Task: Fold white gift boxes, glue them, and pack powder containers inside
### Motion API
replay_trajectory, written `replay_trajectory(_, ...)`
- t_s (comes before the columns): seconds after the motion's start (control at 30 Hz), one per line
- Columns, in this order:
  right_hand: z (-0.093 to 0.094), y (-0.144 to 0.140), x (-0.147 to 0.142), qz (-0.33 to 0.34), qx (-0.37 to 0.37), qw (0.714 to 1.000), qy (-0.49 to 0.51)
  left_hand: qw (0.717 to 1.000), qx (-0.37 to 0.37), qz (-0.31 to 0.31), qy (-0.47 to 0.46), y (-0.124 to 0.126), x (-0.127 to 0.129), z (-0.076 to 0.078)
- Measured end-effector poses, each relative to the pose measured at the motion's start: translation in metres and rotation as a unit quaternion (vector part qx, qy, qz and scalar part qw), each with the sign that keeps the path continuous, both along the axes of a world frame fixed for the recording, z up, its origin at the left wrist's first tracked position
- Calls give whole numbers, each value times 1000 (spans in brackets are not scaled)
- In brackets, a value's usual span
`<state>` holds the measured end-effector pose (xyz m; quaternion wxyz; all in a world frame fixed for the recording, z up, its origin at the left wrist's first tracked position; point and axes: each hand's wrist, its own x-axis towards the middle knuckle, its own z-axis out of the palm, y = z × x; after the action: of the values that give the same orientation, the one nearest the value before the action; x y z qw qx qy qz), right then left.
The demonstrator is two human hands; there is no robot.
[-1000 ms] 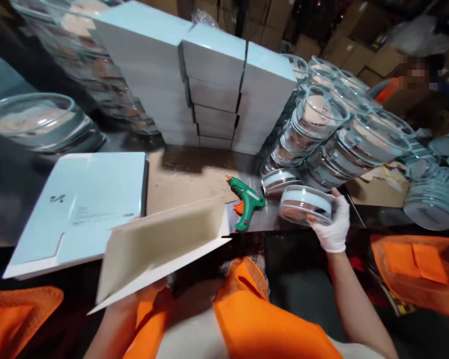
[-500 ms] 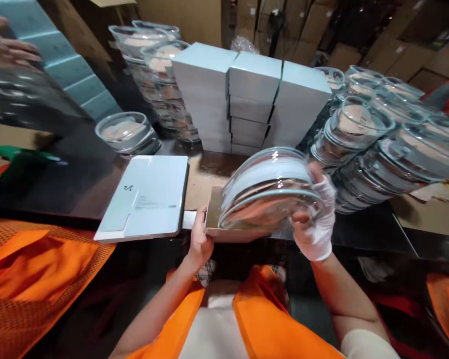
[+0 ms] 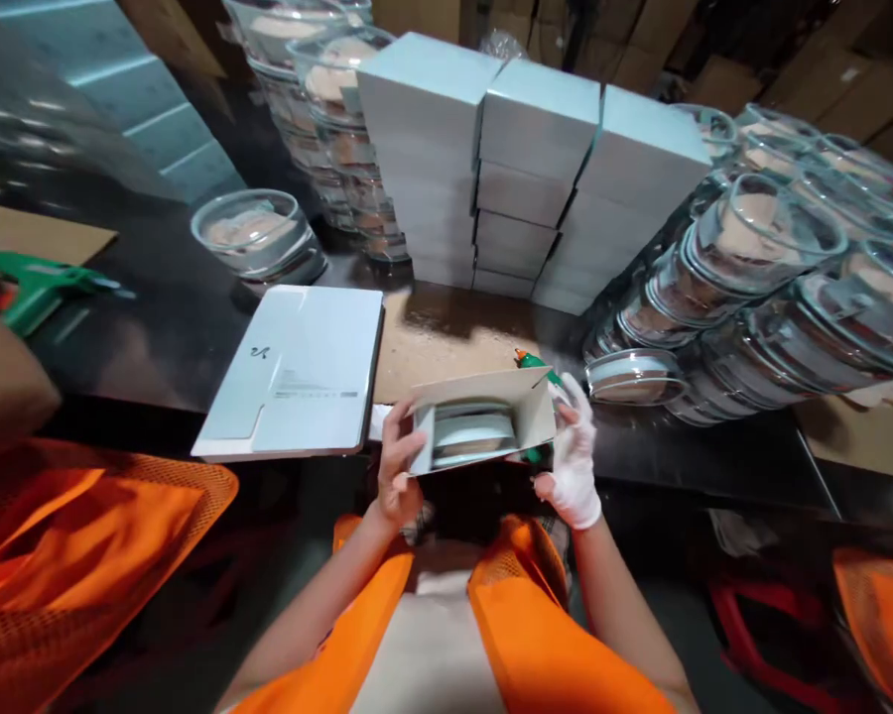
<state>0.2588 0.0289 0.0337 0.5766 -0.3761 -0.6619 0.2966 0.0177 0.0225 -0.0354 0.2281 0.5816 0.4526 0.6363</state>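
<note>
Over the bench (image 3: 193,327) edge, both hands grip an open box (image 3: 483,421), left hand (image 3: 396,466) bare, right hand (image 3: 574,461) gloved, glass dish (image 3: 470,436) inside. Probably heavy and breakable, so I'd support underneath.

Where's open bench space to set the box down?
Free: the brown cardboard patch between the flat box blank and the white box stacks; dark bench left of the blank. Crowded: glass dishes on the right. Both hands hold the box.
</note>
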Motion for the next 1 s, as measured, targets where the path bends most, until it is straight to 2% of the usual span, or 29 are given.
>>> replay_trajectory(0.07,7,8,-15,37,-36,999,-12,998,49,-26,-9,3,-7,7)
replay_trajectory(0.1,10,11,-23,26,-63,998,-9,997,65,-37,-11,4,-9,10)
replay_trajectory(0.23,18,11,-55,-135,-115,980,94,996,70,-23,-42,10,-6,20)
replay_trajectory(0.3,22,10,-63,-148,-129,971,136,994,85,-4,-69,13,-4,19)
replay_trajectory(0.37,26,9,-59,-112,-155,971,145,994,100,7,-53,15,-6,15)
replay_trajectory(0.43,27,7,-41,-98,-182,973,107,994,108,12,-3,15,-13,10)
replay_trajectory(0.5,24,3,-15,-165,-224,961,-10,993,107,14,40,15,-21,7)
replay_trajectory(0.53,21,1,-3,-222,-259,935,-93,993,107,15,57,16,-25,5)
replay_trajectory(0.6,13,-1,16,-315,-357,842,-252,992,97,12,82,17,-29,3)
replay_trajectory(0.63,10,0,22,-330,-407,795,-304,991,92,10,92,17,-29,2)
replay_trajectory(0.67,6,2,24,-330,-449,763,-326,991,90,6,98,19,-29,1)
replay_trajectory(0.7,2,5,25,-325,-477,754,-313,991,92,0,101,20,-27,1)
replay_trajectory(0.83,-11,16,21,-325,-479,807,-114,988,123,-7,91,22,-19,4)
replay_trajectory(1.0,-21,1,15,-283,-438,852,40,990,83,95,55,-3,-23,19)
